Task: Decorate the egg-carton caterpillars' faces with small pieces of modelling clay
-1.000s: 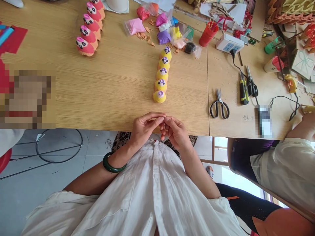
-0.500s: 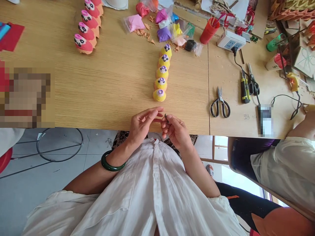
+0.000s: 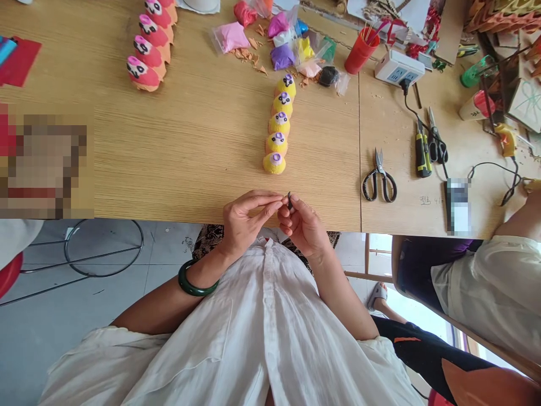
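My left hand (image 3: 245,220) and my right hand (image 3: 302,223) meet at the near edge of the wooden table (image 3: 190,146). The right hand's fingertips pinch a tiny dark bit of clay (image 3: 289,200). My left hand's thumb and fingers are pressed together right beside it; what they hold, if anything, is too small to see. A green bangle (image 3: 192,282) circles my left wrist. Just beyond my hands stands a row of yellow clay figures (image 3: 279,127) with purple-and-white faces.
Pink clay figures (image 3: 147,42) line the far left. Bags of coloured clay (image 3: 287,45), a red cup (image 3: 358,53) and a power strip (image 3: 399,67) lie at the back. Black scissors (image 3: 379,180) and hand tools (image 3: 426,146) are to the right. Another person (image 3: 494,282) sits at right.
My hands stayed at the table edge. The fingertips parted slightly, then closed in again, and the dark bit now shows between the right fingertips.
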`<state>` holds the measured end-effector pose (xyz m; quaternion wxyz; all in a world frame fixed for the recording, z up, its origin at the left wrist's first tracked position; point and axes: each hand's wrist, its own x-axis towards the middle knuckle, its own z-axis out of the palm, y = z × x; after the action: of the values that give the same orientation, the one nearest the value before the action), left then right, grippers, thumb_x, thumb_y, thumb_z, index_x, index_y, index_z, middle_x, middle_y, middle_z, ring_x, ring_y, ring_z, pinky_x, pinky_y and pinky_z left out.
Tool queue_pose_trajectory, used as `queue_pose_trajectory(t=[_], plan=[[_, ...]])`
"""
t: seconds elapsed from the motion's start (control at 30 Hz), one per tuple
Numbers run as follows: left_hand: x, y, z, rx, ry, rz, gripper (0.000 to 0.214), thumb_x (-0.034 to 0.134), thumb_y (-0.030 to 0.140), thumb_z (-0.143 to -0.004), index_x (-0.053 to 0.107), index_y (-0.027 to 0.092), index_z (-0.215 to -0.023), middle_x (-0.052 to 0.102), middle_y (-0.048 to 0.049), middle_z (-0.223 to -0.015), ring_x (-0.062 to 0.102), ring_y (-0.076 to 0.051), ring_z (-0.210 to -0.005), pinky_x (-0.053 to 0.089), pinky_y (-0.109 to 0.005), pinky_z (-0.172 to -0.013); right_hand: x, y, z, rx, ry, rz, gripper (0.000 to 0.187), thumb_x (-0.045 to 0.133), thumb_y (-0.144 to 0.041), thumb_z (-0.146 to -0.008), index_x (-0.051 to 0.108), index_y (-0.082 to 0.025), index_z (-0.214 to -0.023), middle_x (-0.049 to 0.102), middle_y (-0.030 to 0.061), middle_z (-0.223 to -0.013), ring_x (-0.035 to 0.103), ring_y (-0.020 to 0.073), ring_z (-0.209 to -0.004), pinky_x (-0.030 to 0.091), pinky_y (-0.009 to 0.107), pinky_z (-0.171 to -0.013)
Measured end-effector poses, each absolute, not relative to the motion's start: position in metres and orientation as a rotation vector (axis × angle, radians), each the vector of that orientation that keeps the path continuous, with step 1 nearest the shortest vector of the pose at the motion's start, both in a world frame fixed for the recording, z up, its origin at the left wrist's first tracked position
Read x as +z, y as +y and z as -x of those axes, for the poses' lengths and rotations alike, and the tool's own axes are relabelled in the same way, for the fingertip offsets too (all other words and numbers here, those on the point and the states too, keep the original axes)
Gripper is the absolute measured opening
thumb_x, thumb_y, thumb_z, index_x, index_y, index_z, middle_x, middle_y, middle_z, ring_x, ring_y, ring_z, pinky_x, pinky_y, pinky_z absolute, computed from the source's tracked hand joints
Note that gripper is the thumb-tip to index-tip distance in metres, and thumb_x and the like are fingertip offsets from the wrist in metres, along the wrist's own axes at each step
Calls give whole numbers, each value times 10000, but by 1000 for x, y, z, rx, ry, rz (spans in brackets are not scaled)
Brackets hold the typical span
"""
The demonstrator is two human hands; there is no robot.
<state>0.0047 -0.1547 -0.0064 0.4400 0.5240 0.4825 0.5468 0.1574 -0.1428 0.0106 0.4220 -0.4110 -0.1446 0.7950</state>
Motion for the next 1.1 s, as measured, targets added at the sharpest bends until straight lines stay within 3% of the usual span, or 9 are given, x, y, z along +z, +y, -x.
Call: queue_pose_trajectory(t=[0.13, 0.3, 0.43, 0.83, 1.0, 1.1], plan=[[-7, -154, -2, 1404, 1314, -1420, 120, 778, 339, -954, 856, 251, -933, 845, -29, -973, 782, -171, -909, 618, -299, -898, 8, -146, -157, 1913, -460, 1064, 387, 925, -511, -726, 750, -189, -850, 600, -48, -696, 473, 57, -543, 453, 167, -418], [-10, -153, -3, 1394, 1293, -1244, 181, 768, 379, -972, 848, 218, -989, 833, -38, -1006, 770, -159, -926, 601, -267, -899, 10, -146, -156, 1859, -482, 1117, 443, 960, -514, -675, 790, -177, -907, 610, -54, -694, 494, 53, -550, 479, 175, -433], [-7, -153, -8, 1333, 1272, -1147, 241, 757, 415, -966, 843, 191, -964, 830, -52, -990, 767, -159, -914, 602, -249, -862, 13, -146, -154, 1866, -506, 1135, 484, 987, -536, -629, 749, -172, -842, 617, -55, -674, 505, 59, -533, 485, 188, -418], [-6, -153, -10, 1272, 1230, -1134, 282, 815, 469, -898, 848, 197, -965, 832, -63, -1022, 769, -166, -882, 624, -259, -829, 8, -149, -153, 1721, -677, 1207, 422, 923, -562, -732, 724, -192, -774, 618, -47, -677, 516, 71, -548, 524, 202, -455], [-8, -151, -9, 1281, 1229, -1073, 257, 833, 451, -878, 839, 196, -909, 824, -44, -908, 749, -154, -779, 616, -255, -766, 7, -151, -152, 1755, -687, 1179, 415, 907, -559, -753, 720, -189, -754, 623, -41, -668, 524, 80, -548, 545, 214, -454], [-8, -150, -9, 1287, 1235, -1063, 256, 825, 445, -889, 851, 196, -942, 840, -59, -986, 771, -172, -878, 619, -265, -838, 9, -150, -153, 1784, -674, 1160, 428, 919, -568, -729, 727, -187, -764, 621, -40, -672, 521, 80, -559, 545, 210, -454]])
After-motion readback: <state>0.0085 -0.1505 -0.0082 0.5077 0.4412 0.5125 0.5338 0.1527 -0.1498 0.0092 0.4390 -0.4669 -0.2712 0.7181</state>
